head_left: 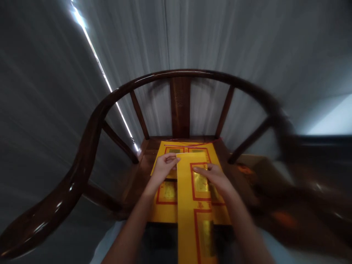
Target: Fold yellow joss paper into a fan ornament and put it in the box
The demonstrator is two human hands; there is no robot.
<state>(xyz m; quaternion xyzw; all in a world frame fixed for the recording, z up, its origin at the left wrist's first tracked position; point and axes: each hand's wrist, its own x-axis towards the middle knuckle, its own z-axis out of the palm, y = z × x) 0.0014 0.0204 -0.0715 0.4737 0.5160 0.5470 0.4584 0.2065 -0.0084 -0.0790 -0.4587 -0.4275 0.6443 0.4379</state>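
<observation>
A long yellow paper strip (184, 205), printed with red frames and gold foil panels, is held up over the chair seat. My left hand (165, 167) pinches its upper left edge between thumb and fingers. On the right side, my right hand (216, 176) grips the strip with the thumb lying across the upper gold panel. Beneath and behind the strip, more yellow sheets (165, 209) with the same red frames and gold squares lie on the seat. A thin pinkish string (176, 146) crosses the farthest sheet.
The dark wooden chair (180, 106) has a curved armrest rail around both sides and a grey corrugated wall (154, 36) behind it. At the right, a cardboard box (253, 163) with blurred orange items stands by the chair.
</observation>
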